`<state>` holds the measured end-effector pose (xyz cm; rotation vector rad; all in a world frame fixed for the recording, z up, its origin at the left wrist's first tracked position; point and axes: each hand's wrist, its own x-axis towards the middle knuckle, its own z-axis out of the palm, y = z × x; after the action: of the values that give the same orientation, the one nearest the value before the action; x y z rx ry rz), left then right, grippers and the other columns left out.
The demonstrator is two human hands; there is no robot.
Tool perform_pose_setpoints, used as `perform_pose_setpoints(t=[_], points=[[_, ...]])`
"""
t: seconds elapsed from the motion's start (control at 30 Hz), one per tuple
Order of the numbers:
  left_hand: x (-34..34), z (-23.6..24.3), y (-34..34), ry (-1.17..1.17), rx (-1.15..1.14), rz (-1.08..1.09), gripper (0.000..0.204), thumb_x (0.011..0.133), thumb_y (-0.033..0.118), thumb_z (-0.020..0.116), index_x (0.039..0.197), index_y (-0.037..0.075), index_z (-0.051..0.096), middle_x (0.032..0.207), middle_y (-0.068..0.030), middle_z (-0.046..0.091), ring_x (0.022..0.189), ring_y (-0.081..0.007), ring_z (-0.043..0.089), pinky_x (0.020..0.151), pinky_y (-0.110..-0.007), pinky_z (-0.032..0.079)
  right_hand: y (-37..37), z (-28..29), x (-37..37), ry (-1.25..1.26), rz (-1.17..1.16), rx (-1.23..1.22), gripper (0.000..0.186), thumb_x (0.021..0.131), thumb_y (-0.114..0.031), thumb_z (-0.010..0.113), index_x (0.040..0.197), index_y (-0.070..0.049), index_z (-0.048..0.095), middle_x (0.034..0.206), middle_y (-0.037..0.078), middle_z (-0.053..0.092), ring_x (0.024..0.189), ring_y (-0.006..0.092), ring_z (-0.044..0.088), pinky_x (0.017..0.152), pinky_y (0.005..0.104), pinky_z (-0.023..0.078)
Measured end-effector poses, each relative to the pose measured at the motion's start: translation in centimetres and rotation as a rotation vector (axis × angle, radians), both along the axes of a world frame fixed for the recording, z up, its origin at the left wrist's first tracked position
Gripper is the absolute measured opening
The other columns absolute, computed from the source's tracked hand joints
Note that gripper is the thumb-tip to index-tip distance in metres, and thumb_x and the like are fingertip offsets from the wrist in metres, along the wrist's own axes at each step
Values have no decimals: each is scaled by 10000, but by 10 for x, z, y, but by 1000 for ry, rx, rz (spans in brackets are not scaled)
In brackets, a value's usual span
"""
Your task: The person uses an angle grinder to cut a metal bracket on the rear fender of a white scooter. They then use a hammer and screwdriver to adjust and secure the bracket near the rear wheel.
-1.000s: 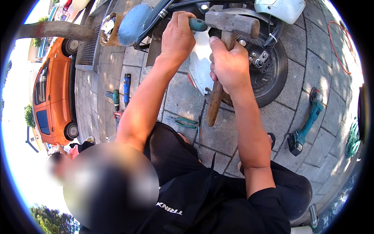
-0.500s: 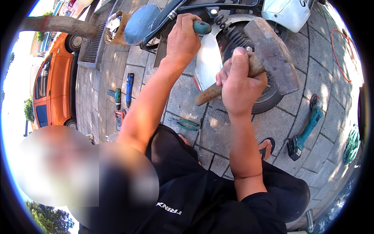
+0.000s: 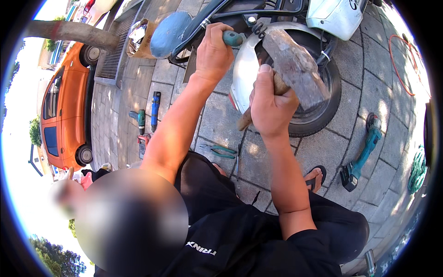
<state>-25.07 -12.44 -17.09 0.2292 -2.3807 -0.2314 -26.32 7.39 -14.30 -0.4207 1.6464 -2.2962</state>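
Far L, I've got an orange car (image 3: 62,108) beyond the paving; a cardboard box (image 3: 148,40) sits a bit R of it. On the slabs btwn car and bike, a green drill (image 3: 141,121) and a blue tool (image 3: 155,111) lie side by side, nobody's hand on them. Next R, the L hand (image 3: 215,54): fingers clenched round a teal-handled tool (image 3: 232,39), rounded end poking out R; can't tell what its working end meets, fist covers it. Nearer me, green pliers (image 3: 221,153) lie loose. Then the bike's white fender (image 3: 241,74), in place beside the rear wheel (image 3: 330,108). R hand (image 3: 275,110) has fingers wrapped on the wooden shaft of the hammer (image 3: 299,67), close under the head, which is up over the wheel, apart from the teal handle.

Progress, AFAICT: both tools in hand, not touching each other; wheel's still at the bike, so the job looks unfinished. Hammer head blocks the hub, so I can't say if anything there is loosened. Farther R, a teal grinder (image 3: 367,150) lies on the slabs, untouched.
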Motion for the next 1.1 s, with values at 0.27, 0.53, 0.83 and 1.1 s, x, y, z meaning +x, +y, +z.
perform_pose_setpoints(t=[0.27,0.53,0.83,1.1], points=[[-1,-2,-2,27,-11,14,389,856,-26,693,1197,101,553,1178,-130,644,1027,-399,680,822,-474,577,-7,-12,8,322,-169,23,147,967,-77,655,1029,55,675,835,178,716,739,279,721,701,401,547],[18,-15,-1,-56,-35,-44,416,819,-45,711,1180,100,563,1176,-126,631,1026,-387,683,820,-460,583,12,-8,10,-253,53,-51,160,989,-113,599,974,18,690,694,7,649,585,75,615,562,298,524],[37,-28,3,-119,-34,-84,351,823,-20,747,1110,104,589,1177,-104,622,1004,-364,683,808,-455,584,28,-33,11,-420,127,-54,207,998,-141,608,1048,33,707,764,20,654,688,77,621,628,303,542],[35,-20,1,-161,-50,-73,369,799,-52,722,1111,90,586,1190,-123,609,1029,-391,673,829,-465,574,20,-47,19,-210,56,-46,189,993,-163,622,1023,10,692,725,33,643,645,122,595,631,350,507]])
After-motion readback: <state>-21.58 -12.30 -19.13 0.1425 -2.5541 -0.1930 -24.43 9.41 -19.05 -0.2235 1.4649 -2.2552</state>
